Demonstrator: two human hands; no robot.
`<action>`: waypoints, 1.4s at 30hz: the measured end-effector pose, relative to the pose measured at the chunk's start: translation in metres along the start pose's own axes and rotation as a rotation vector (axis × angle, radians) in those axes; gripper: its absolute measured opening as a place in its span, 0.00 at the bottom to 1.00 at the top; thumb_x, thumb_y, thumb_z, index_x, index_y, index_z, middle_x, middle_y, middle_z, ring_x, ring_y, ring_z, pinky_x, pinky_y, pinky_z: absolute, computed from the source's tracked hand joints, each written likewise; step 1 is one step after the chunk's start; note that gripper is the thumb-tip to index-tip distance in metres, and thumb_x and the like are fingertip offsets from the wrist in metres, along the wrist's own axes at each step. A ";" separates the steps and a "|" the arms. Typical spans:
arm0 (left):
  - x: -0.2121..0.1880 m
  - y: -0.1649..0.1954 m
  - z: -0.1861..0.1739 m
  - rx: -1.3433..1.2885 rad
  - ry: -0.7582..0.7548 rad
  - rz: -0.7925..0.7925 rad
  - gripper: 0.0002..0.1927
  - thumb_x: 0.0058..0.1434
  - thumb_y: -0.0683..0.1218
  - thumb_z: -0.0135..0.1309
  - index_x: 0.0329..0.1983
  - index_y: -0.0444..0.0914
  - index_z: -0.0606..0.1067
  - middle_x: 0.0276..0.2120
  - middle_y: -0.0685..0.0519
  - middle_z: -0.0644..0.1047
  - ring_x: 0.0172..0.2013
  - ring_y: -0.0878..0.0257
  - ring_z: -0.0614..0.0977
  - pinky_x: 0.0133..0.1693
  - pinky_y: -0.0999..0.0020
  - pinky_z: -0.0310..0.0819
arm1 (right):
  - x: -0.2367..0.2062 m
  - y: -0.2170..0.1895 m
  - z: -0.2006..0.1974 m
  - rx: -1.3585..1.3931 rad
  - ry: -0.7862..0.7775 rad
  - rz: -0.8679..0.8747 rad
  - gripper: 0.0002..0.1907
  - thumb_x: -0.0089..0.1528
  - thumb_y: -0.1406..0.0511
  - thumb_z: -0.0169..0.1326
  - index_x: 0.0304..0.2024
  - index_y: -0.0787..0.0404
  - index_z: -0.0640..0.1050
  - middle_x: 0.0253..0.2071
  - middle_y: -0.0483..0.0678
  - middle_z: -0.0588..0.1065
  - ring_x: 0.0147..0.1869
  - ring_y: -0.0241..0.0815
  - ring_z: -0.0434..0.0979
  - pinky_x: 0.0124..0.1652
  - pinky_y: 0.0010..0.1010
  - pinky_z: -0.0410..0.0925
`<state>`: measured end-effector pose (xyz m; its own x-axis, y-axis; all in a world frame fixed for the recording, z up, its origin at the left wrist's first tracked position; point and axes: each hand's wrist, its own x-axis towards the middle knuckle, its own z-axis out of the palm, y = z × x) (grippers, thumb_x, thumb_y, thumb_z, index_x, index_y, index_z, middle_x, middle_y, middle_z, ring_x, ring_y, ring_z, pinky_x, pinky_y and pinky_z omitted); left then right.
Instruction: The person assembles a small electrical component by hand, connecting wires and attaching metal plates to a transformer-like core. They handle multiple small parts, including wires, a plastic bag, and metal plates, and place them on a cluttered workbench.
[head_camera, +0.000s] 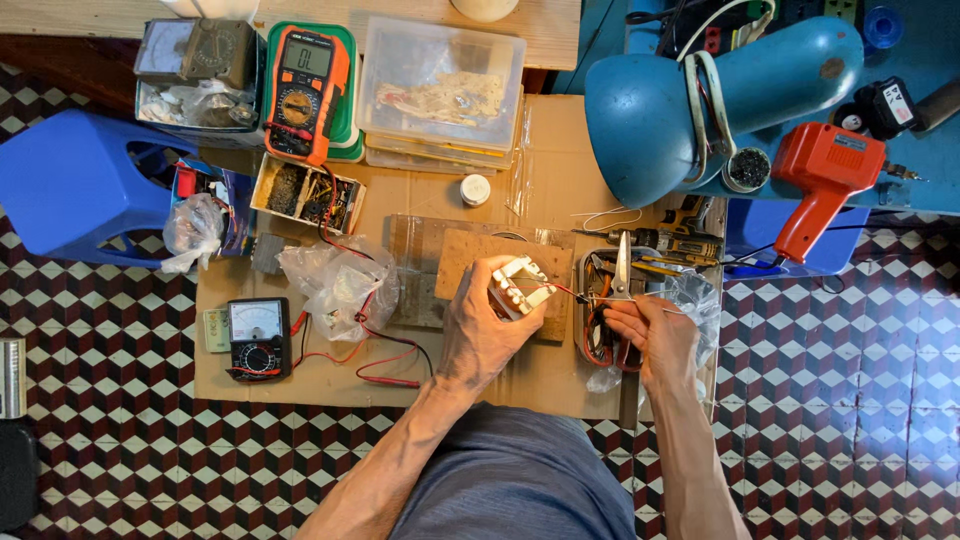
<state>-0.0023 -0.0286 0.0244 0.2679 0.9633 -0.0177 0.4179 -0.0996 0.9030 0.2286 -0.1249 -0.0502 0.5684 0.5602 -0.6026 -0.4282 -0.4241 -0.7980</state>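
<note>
My left hand (482, 328) grips a small white transformer-like part (520, 286) with thin wires coming off its right side, held over a brown board (465, 255). My right hand (652, 335) holds scissors (621, 270) with orange-red handles, blades pointing up, their tips just right of the part's wires. Both hands hover above a cardboard sheet (330, 375) laid on the tiled floor.
An orange multimeter (303, 92), clear plastic boxes (440, 90), a black analog meter (258, 340) with red leads, plastic bags (335, 285) and a box of small parts (305, 195) lie around. A blue lamp (700, 95), red soldering gun (825, 175) and blue stool (70, 180) flank the sheet.
</note>
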 end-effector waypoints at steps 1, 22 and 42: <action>-0.002 0.000 -0.001 0.003 -0.015 -0.003 0.28 0.54 0.48 0.69 0.54 0.38 0.70 0.45 0.47 0.78 0.44 0.55 0.83 0.44 0.61 0.80 | 0.004 -0.003 0.004 -0.100 0.007 0.049 0.17 0.66 0.66 0.52 0.50 0.77 0.73 0.42 0.63 0.81 0.41 0.49 0.87 0.41 0.32 0.77; -0.004 0.009 -0.009 0.094 -0.194 -0.124 0.32 0.50 0.51 0.64 0.59 0.45 0.73 0.48 0.47 0.77 0.44 0.48 0.83 0.44 0.56 0.79 | -0.120 -0.072 0.101 -0.831 -0.222 -0.801 0.08 0.62 0.70 0.60 0.44 0.64 0.81 0.35 0.50 0.78 0.35 0.43 0.78 0.37 0.31 0.70; 0.028 -0.008 0.026 0.352 -0.252 -0.183 0.22 0.50 0.52 0.64 0.44 0.35 0.78 0.44 0.39 0.77 0.48 0.40 0.78 0.48 0.46 0.72 | -0.079 -0.064 0.096 -0.624 -0.225 -0.223 0.17 0.64 0.58 0.56 0.51 0.60 0.80 0.38 0.44 0.82 0.40 0.32 0.80 0.42 0.24 0.71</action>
<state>0.0244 -0.0069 0.0052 0.3463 0.8868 -0.3061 0.7355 -0.0541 0.6753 0.1438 -0.0732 0.0484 0.4080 0.7862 -0.4641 0.2032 -0.5738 -0.7934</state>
